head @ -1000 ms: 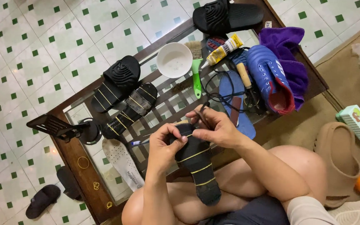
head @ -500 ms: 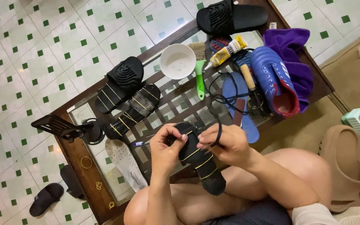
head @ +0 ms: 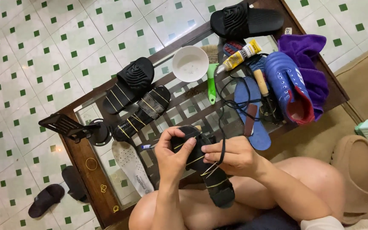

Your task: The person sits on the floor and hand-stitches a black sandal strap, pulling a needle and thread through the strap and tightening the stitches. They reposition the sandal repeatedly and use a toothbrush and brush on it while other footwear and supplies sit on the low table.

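Above the person's bare knees, at the near edge of the glass-topped surface [head: 107, 179], both hands are gripping a black sandal [head: 209, 179] bound with thin yellow rubber bands. The sandal's long axis is running diagonally, one end pointing up-left toward the surface and the other end pointing down-right toward the lap. The left hand [head: 173, 155] is clamping around the upper end, thumb lying across the top. The right hand [head: 231, 155] is closing on the middle of the sandal, its fingertips pinching a yellow band [head: 207, 170] while a black cord [head: 223, 147] is looping over its fingers and trailing up across the glass.

Lying on the surface are two more black sandals [head: 137, 100] side by side, also wrapped in yellow bands, both slanting up-right. Near them a white bowl [head: 190, 64] is sitting beside a green-handled brush [head: 211, 74] and a yellow glue tube [head: 239, 54]. A blue shoe [head: 284, 83] is resting against a purple cloth [head: 307, 51], with a blue insole [head: 252, 115] just left of it. A white insole [head: 130, 166] is lying left of the hands, and a black slide [head: 245, 19] is sitting at the far edge.
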